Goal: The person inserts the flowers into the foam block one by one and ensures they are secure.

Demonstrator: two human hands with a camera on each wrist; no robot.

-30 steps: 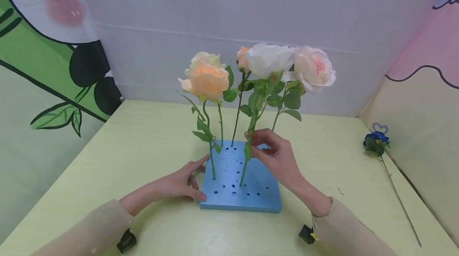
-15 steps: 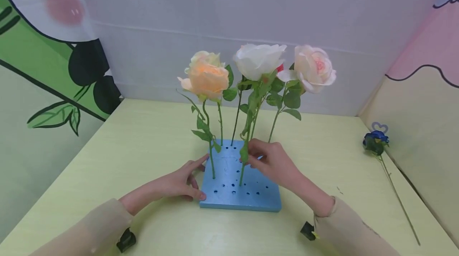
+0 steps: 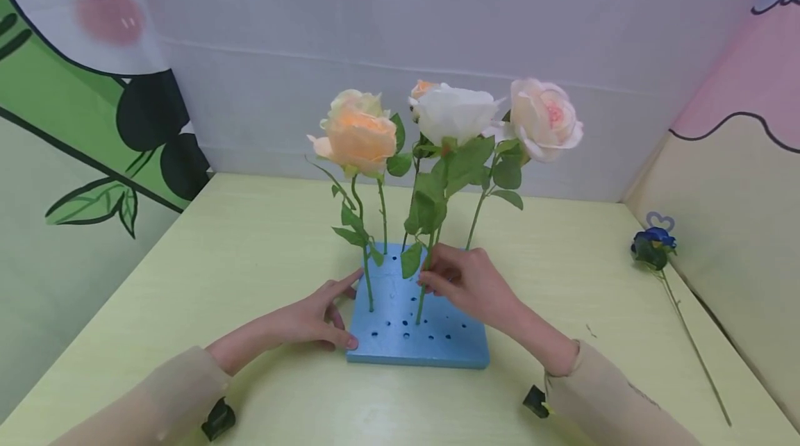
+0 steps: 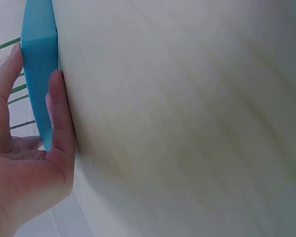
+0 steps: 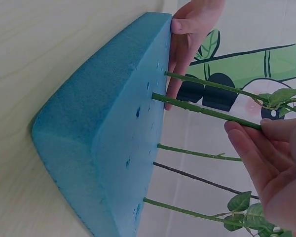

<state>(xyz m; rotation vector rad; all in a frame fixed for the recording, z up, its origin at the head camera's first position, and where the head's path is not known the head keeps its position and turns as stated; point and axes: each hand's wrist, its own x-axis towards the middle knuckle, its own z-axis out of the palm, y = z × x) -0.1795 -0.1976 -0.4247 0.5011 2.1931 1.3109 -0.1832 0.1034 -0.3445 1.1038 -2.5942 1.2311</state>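
Observation:
A blue foam block (image 3: 431, 352) with holes lies flat on the table, and several artificial roses stand in it. My right hand (image 3: 478, 286) pinches the green stem of a white rose (image 3: 456, 114) low down; the stem's end is in a hole near the block's middle. In the right wrist view, thumb and fingertips close round that stem (image 5: 202, 109). My left hand (image 3: 321, 317) rests along the block's left edge, fingers spread and fairly straight. A peach rose (image 3: 361, 142) stands at the left and a pale pink rose (image 3: 546, 119) at the back right.
A blue rose (image 3: 653, 249) with a long stem lies on the table at the far right, near a heart-shaped piece (image 3: 660, 221). Behind the table (image 3: 262, 224) hangs a pale cloth (image 3: 375, 15) with cartoon prints.
My right hand has slid down the white rose's stem. The bloom has shifted left and its leaves have turned, while the stem's foot stays in place. My left hand has stayed put.

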